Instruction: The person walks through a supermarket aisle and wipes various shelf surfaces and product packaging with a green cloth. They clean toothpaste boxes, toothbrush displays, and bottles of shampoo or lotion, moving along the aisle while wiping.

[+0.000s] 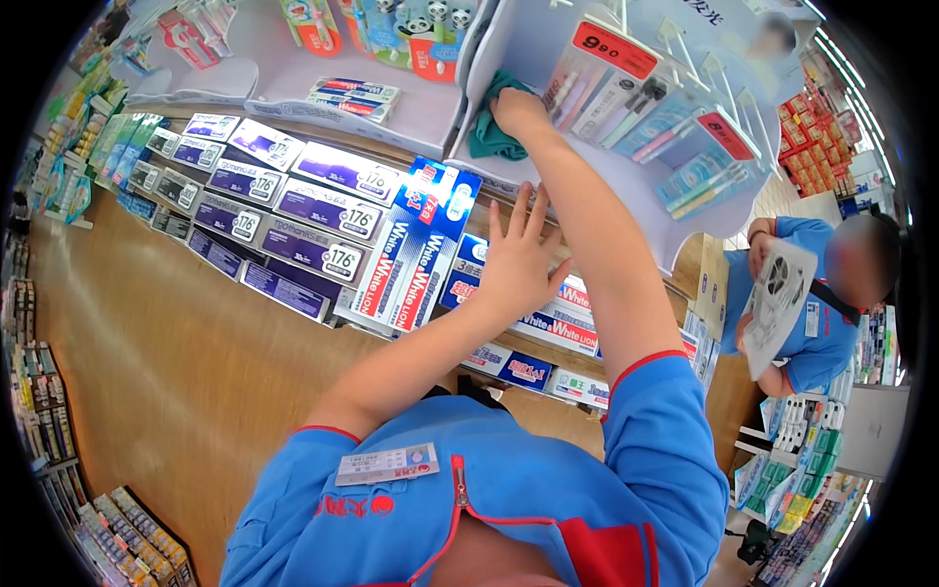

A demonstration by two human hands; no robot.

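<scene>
My right hand (519,111) is closed on a green cloth (499,132), pressed to the white display shelf (565,172) near its upright divider. My left hand (517,268) has its fingers spread, with nothing in it. It is over the toothpaste boxes (561,323) at the shelf's front edge; whether it touches them I cannot tell. Taller White & White toothpaste boxes (411,249) stand to the left of that hand. Packaged toothbrushes (623,110) hang on hooks right of the cloth, under a red price tag (615,48).
Purple toothpaste boxes (308,242) are stacked along the left side of the display. Two or more toothpaste boxes (354,97) lie in the neighbouring shelf section. At the right a person (814,301) in a blue shirt holds a printed sheet (781,297). Wooden flooring (169,352) extends to the left.
</scene>
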